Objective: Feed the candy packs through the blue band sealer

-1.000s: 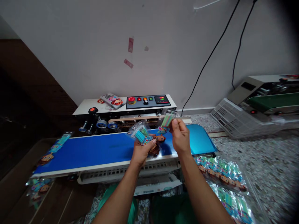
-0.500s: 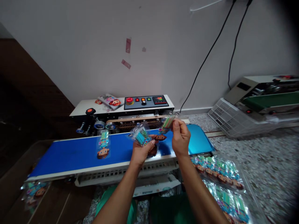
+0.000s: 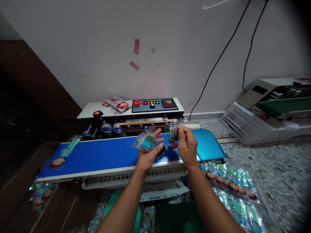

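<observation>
Clear crinkly plastic packets of coloured sticks [image 3: 145, 142], seemingly light and slippery, are cradled in the left hand [image 3: 148, 155] while another packet [image 3: 173, 132] is pinched at its edge by the right hand [image 3: 186, 146].

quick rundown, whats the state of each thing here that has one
left hand: shut on a bunch of packets
right hand: pinching one packet, upright at the sealer's slot
belt packet: lying flat at the blue belt's left end
control panel: lights and display lit
</observation>
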Demonstrator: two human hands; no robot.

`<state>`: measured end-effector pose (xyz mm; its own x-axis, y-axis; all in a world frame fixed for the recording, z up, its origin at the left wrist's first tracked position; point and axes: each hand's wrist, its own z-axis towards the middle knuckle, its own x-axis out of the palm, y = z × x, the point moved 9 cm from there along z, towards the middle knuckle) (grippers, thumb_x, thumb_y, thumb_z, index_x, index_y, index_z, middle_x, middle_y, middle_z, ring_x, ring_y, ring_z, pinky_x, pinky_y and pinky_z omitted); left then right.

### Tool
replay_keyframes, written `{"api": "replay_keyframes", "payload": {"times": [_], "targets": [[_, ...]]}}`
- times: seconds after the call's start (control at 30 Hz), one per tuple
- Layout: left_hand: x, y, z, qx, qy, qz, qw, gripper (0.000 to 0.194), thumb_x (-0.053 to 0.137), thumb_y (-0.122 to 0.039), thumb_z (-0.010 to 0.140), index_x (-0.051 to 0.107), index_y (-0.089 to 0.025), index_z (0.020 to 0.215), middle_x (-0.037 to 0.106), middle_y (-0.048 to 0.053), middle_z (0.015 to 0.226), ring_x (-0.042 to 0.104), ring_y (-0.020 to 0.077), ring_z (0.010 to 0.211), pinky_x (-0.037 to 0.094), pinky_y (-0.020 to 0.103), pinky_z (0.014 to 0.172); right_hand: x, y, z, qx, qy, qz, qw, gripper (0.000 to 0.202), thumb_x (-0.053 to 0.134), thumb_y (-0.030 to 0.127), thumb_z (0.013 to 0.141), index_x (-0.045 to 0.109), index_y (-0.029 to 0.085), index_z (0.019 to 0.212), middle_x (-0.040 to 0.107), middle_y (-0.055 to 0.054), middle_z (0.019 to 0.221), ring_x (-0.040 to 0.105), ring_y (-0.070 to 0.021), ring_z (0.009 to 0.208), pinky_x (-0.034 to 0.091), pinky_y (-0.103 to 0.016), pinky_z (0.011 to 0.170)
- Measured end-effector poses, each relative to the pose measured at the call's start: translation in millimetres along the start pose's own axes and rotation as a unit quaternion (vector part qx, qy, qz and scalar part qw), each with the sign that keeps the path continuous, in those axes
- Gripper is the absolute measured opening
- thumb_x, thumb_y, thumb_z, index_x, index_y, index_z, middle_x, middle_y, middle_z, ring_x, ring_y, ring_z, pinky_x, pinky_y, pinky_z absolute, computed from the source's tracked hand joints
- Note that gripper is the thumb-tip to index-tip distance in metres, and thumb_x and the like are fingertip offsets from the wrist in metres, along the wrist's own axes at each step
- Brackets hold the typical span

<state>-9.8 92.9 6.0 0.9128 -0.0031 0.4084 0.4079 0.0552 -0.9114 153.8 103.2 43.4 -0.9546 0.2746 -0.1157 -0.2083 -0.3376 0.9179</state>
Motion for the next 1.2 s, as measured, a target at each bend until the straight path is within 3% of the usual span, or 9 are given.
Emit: {"api": "replay_keyframes", "payload": {"times": [0.13, 0.33, 0.47, 0.77, 0.87, 0.97, 1.1, 1.2], "targets": [[-0.2, -1.9, -1.1, 0.011, -0.002, 0.008, 1.000, 0.018, 0.074, -0.023, 0.068, 0.072, -0.019, 0.085, 0.068, 0.006, 0.110, 0.061, 0.0233, 0.104, 0.049, 0.033, 0.089, 7.7, -3.3, -9.3, -0.016, 0.018, -0.028, 0.999, 0.024, 0.046, 0.042, 0.088, 0.061, 0.022, 0.092, 0.061, 0.000, 0.076, 0.055, -0.0130, 0.064, 0.046, -0.025, 0.057], [-6.5, -2.1, -2.2, 0.013, -0.036, 0.027, 0.999, 0.015, 0.076, -0.023, 0.065, 0.074, -0.021, 0.080, 0.071, 0.004, 0.097, 0.063, 0.0222, 0.096, 0.049, 0.037, 0.089, 14.7, -8.7, 0.0, 0.051, 0.058, 0.115, 0.990, 0.027, 0.060, 0.039, 0.080, 0.062, 0.022, 0.100, 0.067, -0.004, 0.093, 0.060, -0.0170, 0.087, 0.048, -0.029, 0.076], [-2.6, -3.5, -3.5, 0.032, -0.028, 0.034, 0.999, 0.015, 0.075, -0.023, 0.067, 0.074, -0.020, 0.081, 0.071, 0.004, 0.096, 0.063, 0.0213, 0.096, 0.047, 0.037, 0.092, 22.3, -11.3, 4.1, 0.096, 0.100, 0.168, 0.976, 0.027, 0.065, 0.037, 0.075, 0.067, 0.023, 0.097, 0.069, -0.003, 0.092, 0.061, -0.0167, 0.084, 0.047, -0.029, 0.076], [1.1, 3.7, -4.7, 0.038, -0.032, 0.038, 0.998, 0.012, 0.072, -0.021, 0.069, 0.072, -0.020, 0.081, 0.071, 0.003, 0.094, 0.064, 0.0190, 0.093, 0.048, 0.034, 0.091, 25.0, -23.4, 2.3, 0.115, 0.085, 0.170, 0.975, 0.018, 0.061, 0.030, 0.075, 0.072, 0.021, 0.086, 0.071, -0.003, 0.085, 0.063, -0.0191, 0.084, 0.047, -0.031, 0.076], [1.6, 3.3, -4.9, 0.036, -0.036, 0.023, 0.998, 0.013, 0.073, -0.022, 0.068, 0.072, -0.019, 0.080, 0.071, 0.003, 0.094, 0.064, 0.0197, 0.093, 0.048, 0.035, 0.090, 26.3, -22.4, 0.3, 0.128, 0.096, 0.200, 0.967, 0.027, 0.060, 0.031, 0.076, 0.069, 0.021, 0.099, 0.071, -0.004, 0.091, 0.063, -0.0196, 0.088, 0.047, -0.033, 0.081], [-1.4, 3.3, -4.3, 0.016, -0.045, -0.002, 0.999, 0.017, 0.075, -0.023, 0.066, 0.073, -0.019, 0.082, 0.071, 0.004, 0.094, 0.065, 0.0205, 0.091, 0.051, 0.034, 0.085, 28.4, -21.1, -2.6, 0.130, 0.127, 0.247, 0.952, 0.042, 0.059, 0.035, 0.079, 0.057, 0.024, 0.120, 0.068, -0.005, 0.103, 0.062, -0.0189, 0.093, 0.046, -0.035, 0.086], [-5.6, 2.9, -4.1, -0.007, -0.065, -0.021, 0.998, 0.022, 0.078, -0.024, 0.063, 0.073, -0.018, 0.083, 0.072, 0.005, 0.090, 0.066, 0.0212, 0.086, 0.053, 0.033, 0.078, 30.6, -35.0, -7.3, 0.139, 0.130, 0.248, 0.950, 0.024, 0.059, 0.038, 0.081, 0.062, 0.023, 0.100, 0.067, -0.002, 0.092, 0.061, -0.0156, 0.083, 0.046, -0.031, 0.081], [-3.3, 4.0, -3.7, -0.012, -0.059, -0.020, 0.998, 0.023, 0.078, -0.024, 0.061, 0.073, -0.017, 0.083, 0.072, 0.006, 0.095, 0.065, 0.0225, 0.092, 0.053, 0.030, 0.077, 19.8, -42.9, -3.4, 0.116, 0.085, 0.194, 0.971, 0.021, 0.056, 0.040, 0.083, 0.060, 0.021, 0.092, 0.064, 0.000, 0.085, 0.057, -0.0137, 0.078, 0.045, -0.027, 0.075]]}}
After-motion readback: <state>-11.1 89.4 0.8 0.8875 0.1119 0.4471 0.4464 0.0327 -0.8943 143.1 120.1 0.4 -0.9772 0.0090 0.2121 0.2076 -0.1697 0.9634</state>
